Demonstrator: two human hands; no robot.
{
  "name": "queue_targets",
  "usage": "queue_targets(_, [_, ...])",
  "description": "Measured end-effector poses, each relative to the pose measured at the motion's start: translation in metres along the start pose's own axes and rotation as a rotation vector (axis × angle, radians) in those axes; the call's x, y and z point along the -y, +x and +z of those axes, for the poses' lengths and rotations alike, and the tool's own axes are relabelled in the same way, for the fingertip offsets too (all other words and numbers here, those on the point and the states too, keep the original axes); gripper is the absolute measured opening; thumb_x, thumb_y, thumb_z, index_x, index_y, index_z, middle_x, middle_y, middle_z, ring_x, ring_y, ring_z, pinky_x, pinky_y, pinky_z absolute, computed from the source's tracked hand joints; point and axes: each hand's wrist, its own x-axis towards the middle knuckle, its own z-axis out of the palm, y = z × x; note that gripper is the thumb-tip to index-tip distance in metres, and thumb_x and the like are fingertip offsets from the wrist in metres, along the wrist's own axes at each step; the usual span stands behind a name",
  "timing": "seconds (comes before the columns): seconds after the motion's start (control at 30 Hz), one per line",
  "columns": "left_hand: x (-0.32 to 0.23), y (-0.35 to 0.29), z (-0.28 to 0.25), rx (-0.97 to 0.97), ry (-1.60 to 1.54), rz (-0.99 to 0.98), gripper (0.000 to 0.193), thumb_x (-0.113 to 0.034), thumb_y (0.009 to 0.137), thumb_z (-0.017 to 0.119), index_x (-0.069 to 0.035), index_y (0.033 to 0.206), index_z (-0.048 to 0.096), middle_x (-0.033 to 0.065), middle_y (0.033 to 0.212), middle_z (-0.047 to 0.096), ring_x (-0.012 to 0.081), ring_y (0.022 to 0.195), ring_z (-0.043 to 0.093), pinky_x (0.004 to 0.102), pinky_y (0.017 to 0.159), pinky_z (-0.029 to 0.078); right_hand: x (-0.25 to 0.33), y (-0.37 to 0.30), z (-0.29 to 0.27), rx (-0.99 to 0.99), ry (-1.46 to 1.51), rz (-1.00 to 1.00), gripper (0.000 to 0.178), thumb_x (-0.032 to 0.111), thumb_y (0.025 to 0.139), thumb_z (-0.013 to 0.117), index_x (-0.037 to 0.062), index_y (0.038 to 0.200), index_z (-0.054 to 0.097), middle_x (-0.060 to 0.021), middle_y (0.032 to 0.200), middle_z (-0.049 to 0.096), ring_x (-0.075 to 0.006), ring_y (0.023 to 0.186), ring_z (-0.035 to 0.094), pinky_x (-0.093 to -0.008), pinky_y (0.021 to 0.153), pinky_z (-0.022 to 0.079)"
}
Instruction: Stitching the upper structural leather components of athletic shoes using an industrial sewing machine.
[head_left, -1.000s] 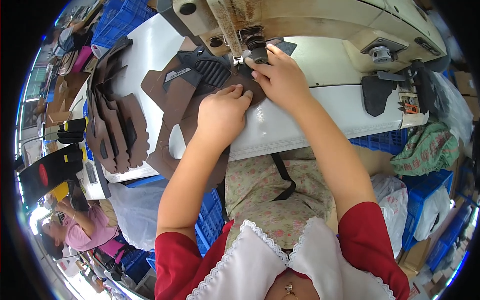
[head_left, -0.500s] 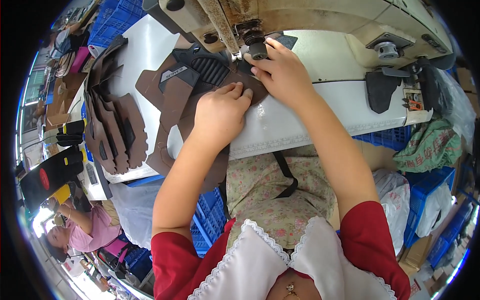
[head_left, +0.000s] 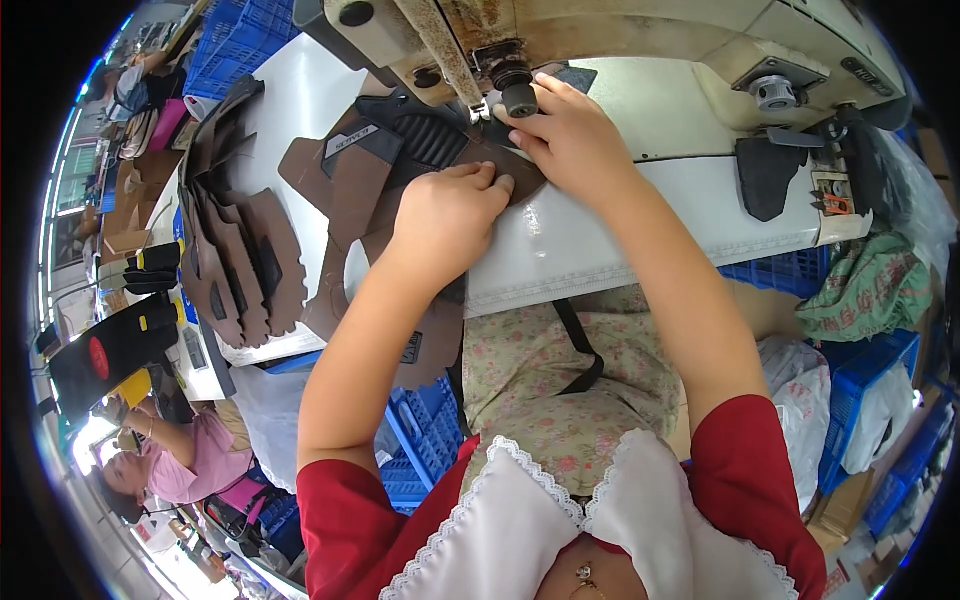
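A brown shoe upper [head_left: 355, 195] with a black ribbed panel [head_left: 430, 140] and a light label lies flat on the sewing machine's [head_left: 640, 40] bed, its far edge beneath the presser foot [head_left: 480, 110]. My left hand [head_left: 450, 215] rests on the near part of the upper, fingers bent and closed down on it. Close to the right of the needle area, my right hand [head_left: 578, 140] has thumb and fingers closed at the upper's edge; its fingertips are partly hidden by the machine's round knob. A dark piece [head_left: 578, 78] shows just beyond the right fingers.
Stacked brown upper pieces [head_left: 245, 265] lie at the table's left. A black piece [head_left: 768, 178] and a small tool tray [head_left: 832, 195] sit at the right end. Blue crates [head_left: 425, 430] stand below. A co-worker in pink [head_left: 195, 465] is at the far left.
The whole view has shifted slightly. The upper and both hands keep nearly the same place by the presser foot; the left fingers look a little more bunched.
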Motion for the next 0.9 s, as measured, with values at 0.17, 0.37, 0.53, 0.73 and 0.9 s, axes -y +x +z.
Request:
queue_targets(0.17, [-0.001,0.001,-0.002,0.015,0.023,-0.001,0.037,-0.002,0.072,0.059,-0.01,0.106,0.072,0.0117,0.107,0.073,0.0262,0.102,0.07,0.0353,0.082,0.057,-0.001,0.003,-0.001,0.012,0.004,-0.004,0.023,0.027,0.088,0.066,0.0188,0.108,0.075,-0.0066,0.129,0.061,-0.0295,0.127,0.052,-0.0433,0.105,0.042])
queue_targets(0.37, [0.0,0.003,0.0,0.016,0.029,0.006,0.038,-0.002,0.071,0.059,-0.008,0.106,0.071,0.0125,0.108,0.072,0.0266,0.102,0.069,0.0355,0.082,0.057,-0.005,0.005,0.0,0.002,0.016,-0.029,0.024,0.027,0.089,0.066,0.0182,0.109,0.074,-0.0071,0.129,0.061,-0.0303,0.128,0.051,-0.0432,0.106,0.042])
queue_targets(0.53, [-0.001,0.003,-0.001,0.029,0.035,0.01,0.039,-0.002,0.071,0.059,-0.008,0.107,0.071,0.0123,0.109,0.072,0.0265,0.103,0.069,0.0358,0.082,0.057,-0.005,0.005,-0.001,0.042,0.019,-0.023,0.023,0.027,0.088,0.067,0.0168,0.107,0.073,-0.0077,0.131,0.061,-0.0316,0.128,0.052,-0.0429,0.106,0.042])
queue_targets(0.73, [0.0,0.003,0.003,0.032,0.053,-0.013,0.038,-0.004,0.071,0.059,-0.008,0.107,0.071,0.0118,0.109,0.072,0.0266,0.103,0.069,0.0363,0.082,0.057,-0.004,0.008,-0.007,0.091,-0.006,-0.011,0.021,0.027,0.086,0.069,0.0149,0.104,0.073,-0.0081,0.13,0.061,-0.0308,0.128,0.052,-0.0419,0.105,0.043])
queue_targets(0.9, [-0.003,0.007,0.001,0.035,0.053,-0.002,0.037,-0.004,0.072,0.059,-0.008,0.107,0.071,0.012,0.108,0.072,0.0265,0.102,0.069,0.036,0.08,0.057,-0.007,0.013,-0.007,0.079,0.01,-0.015,0.019,0.026,0.086,0.069,0.0129,0.1,0.072,-0.0079,0.131,0.061,-0.0301,0.128,0.052,-0.0417,0.104,0.043])
